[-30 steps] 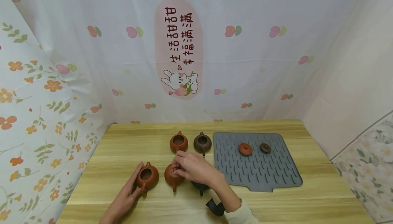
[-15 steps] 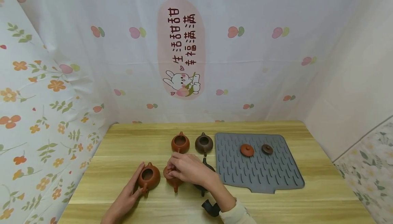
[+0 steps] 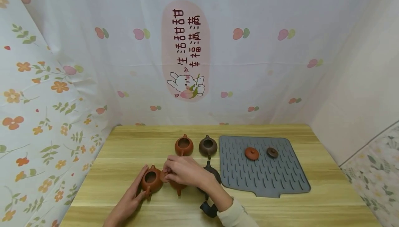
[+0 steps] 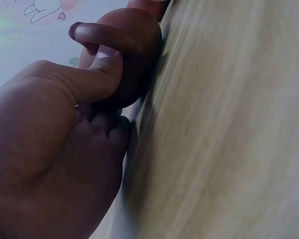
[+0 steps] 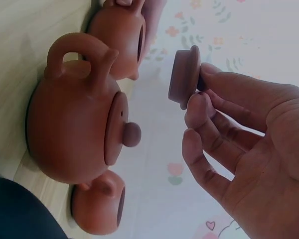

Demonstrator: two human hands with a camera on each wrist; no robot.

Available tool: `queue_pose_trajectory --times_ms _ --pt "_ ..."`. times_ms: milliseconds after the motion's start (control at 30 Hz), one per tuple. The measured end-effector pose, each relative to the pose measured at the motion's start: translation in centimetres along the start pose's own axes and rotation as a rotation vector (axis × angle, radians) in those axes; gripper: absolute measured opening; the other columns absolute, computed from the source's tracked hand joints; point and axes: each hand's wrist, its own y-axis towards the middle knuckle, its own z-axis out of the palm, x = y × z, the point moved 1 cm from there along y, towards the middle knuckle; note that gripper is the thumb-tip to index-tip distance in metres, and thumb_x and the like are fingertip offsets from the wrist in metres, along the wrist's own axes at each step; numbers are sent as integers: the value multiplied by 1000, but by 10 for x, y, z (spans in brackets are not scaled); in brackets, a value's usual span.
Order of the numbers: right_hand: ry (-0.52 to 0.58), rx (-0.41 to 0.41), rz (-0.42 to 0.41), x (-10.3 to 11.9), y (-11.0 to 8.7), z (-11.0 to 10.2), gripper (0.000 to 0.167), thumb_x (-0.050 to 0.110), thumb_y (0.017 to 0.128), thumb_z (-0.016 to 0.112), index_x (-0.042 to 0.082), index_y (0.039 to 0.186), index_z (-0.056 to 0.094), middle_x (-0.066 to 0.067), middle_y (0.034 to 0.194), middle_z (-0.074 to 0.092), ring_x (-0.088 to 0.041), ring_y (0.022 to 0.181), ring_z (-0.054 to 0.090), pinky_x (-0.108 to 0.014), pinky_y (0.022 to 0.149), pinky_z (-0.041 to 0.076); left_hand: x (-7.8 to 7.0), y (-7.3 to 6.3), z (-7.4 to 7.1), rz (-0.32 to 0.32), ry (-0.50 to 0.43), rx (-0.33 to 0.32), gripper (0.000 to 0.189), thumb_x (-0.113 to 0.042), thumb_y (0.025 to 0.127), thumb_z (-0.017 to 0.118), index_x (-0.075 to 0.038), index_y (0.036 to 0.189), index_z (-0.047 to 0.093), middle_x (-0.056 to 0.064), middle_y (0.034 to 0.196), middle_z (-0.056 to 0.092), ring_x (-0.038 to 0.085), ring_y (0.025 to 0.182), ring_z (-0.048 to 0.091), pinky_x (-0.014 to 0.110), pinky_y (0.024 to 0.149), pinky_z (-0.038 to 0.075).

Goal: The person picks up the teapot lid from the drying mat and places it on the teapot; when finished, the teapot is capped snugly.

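My left hand (image 3: 129,199) holds an uncovered reddish-brown teapot (image 3: 156,184) at the left, its fingers along the side and its thumb at the handle, as the left wrist view shows. My right hand (image 3: 185,172) pinches a small reddish-brown lid (image 5: 182,77) by its knob, clear of the pots. In the head view that lid is near the right rim of the left teapot. Beneath the right hand stands a second reddish-brown teapot (image 5: 70,124) with its own lid (image 5: 115,128) seated; the hand hides its top in the head view.
Behind stand an uncovered orange-brown teapot (image 3: 179,148) and an uncovered dark brown teapot (image 3: 204,150). A black teapot (image 3: 215,172) is partly under the right forearm, with a curved black object (image 3: 208,210) nearer. On the grey mat (image 3: 265,182) lie a red lid (image 3: 251,153) and a brown lid (image 3: 272,152).
My right hand has moved left from above the middle teapot toward the left teapot, and the pinched lid now shows in the head view. The left hand has stayed on its teapot.
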Motion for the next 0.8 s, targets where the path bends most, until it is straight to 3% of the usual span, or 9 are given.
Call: queue_pose_trajectory --times_ms 267,333,467,533,700,800 --pt "-10 0 9 1 7 1 11 27 106 77 20 114 81 6 109 71 0 86 66 -10 71 48 0 1 -1 -17 -1 1 86 9 100 65 1 174 23 43 173 16 -26 150 19 -2 113 17" --pt "-6 -12 7 2 9 3 11 26 106 77 19 114 81 5 109 71 0 85 67 -10 70 49 0 0 -1 -14 4 -4 85 7 100 65 1 174 23 34 177 18 -26 150 20 -2 113 17" --pt "-10 -24 7 4 15 7 11 25 106 76 18 114 80 5 108 71 -1 84 67 -10 70 49 1 -1 0 6 11 -2 85 6 101 66 2 173 22 -2 182 20 -25 152 19 -2 114 17" --pt "-18 -20 11 5 17 8 10 25 106 76 19 113 80 6 107 71 0 83 66 -11 69 48 2 -1 0 11 10 -1 85 7 100 65 3 173 22 -14 179 20 -24 152 19 -2 114 17" --pt "-36 -8 27 9 20 10 10 27 106 77 21 114 80 9 107 69 2 82 64 -11 69 48 0 -1 1 13 25 -16 84 10 99 64 2 173 24 -16 177 21 -24 152 20 -2 114 17" --pt "-41 -7 32 9 22 11 11 28 107 76 21 115 80 9 107 69 2 82 64 -10 68 47 -1 0 1 20 35 -22 84 11 99 64 3 173 25 -25 176 23 -24 152 20 -2 114 17"
